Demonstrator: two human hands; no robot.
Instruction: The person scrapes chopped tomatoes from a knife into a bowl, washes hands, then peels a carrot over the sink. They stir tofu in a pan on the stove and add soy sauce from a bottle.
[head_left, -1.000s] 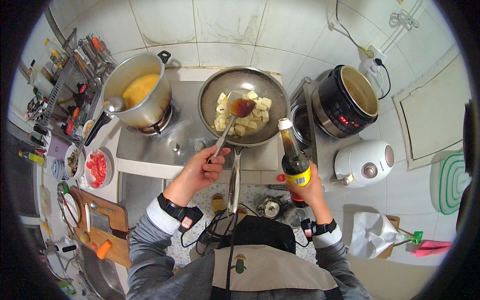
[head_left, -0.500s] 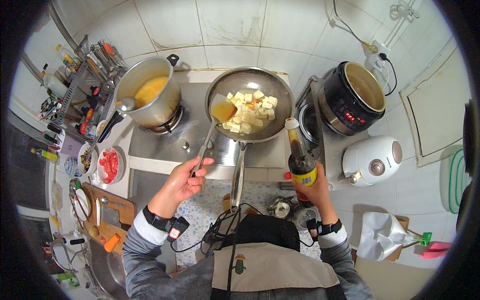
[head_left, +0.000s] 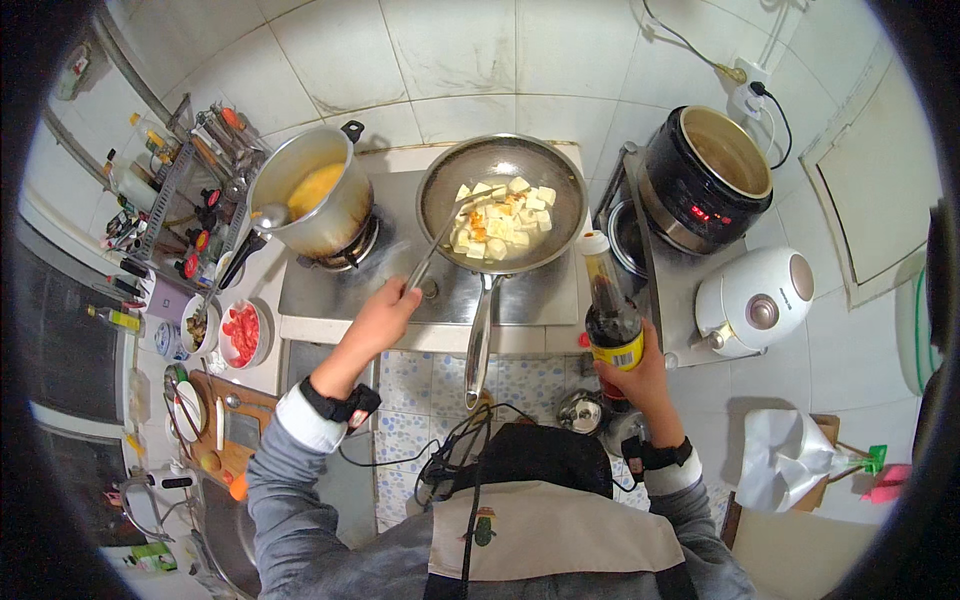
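My left hand (head_left: 385, 315) is closed round the handle of a metal wok spatula (head_left: 428, 258). Its blade is tilted nearly edge-on over the pale tofu-like cubes (head_left: 512, 237) in the frying pan (head_left: 500, 158). Some orange-brown sauce (head_left: 478, 222) lies on the cubes. My right hand (head_left: 640, 375) grips a glass bottle (head_left: 612, 318) of dark sauce with a yellow label. Uncapped and roughly upright, the bottle is just right of the pan. The pan's long handle (head_left: 480, 350) points toward me, with neither hand on it.
Left of the pan stands a tall pot (head_left: 345, 205) of yellow liquid with a ladle (head_left: 270, 216) in it. Bowls of red pieces (head_left: 262, 333) and dark pieces (head_left: 199, 326) sit further left. A black cooker (head_left: 690, 205) and a white appliance (head_left: 745, 310) stand at right.
The spatula has turned from level, with brown sauce in its blade, to edge-on over the cubes. My left hand has rolled over. The bottle stays in my right hand.
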